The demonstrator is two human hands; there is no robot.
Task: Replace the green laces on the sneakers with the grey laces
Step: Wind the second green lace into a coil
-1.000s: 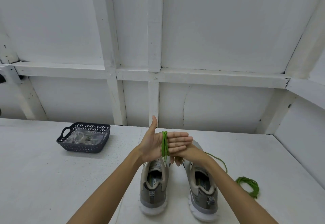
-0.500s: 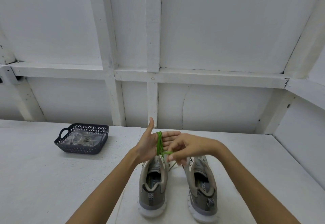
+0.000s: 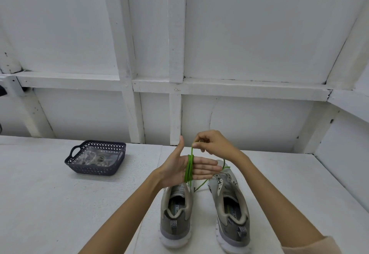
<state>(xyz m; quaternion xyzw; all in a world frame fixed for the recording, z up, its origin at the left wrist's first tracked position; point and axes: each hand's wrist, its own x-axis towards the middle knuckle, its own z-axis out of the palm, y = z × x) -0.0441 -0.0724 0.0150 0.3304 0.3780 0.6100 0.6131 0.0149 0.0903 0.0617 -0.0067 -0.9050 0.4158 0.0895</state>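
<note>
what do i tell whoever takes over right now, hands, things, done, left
Left hand: open, flat, green lace coiled round its fingers.
Right hand: pinches the lace just above it, tail trailing down.
Left sneaker and right sneaker stand on the table; right one's eyelets look bare, left one's hidden.
Basket, far left, holds pale bundled laces, probably the grey ones.
Left: finish coil, set it aside, thread grey laces.

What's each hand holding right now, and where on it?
Right hand pinches the green lace just above the coil; left hand is flat, coil wound round its fingers.
</note>
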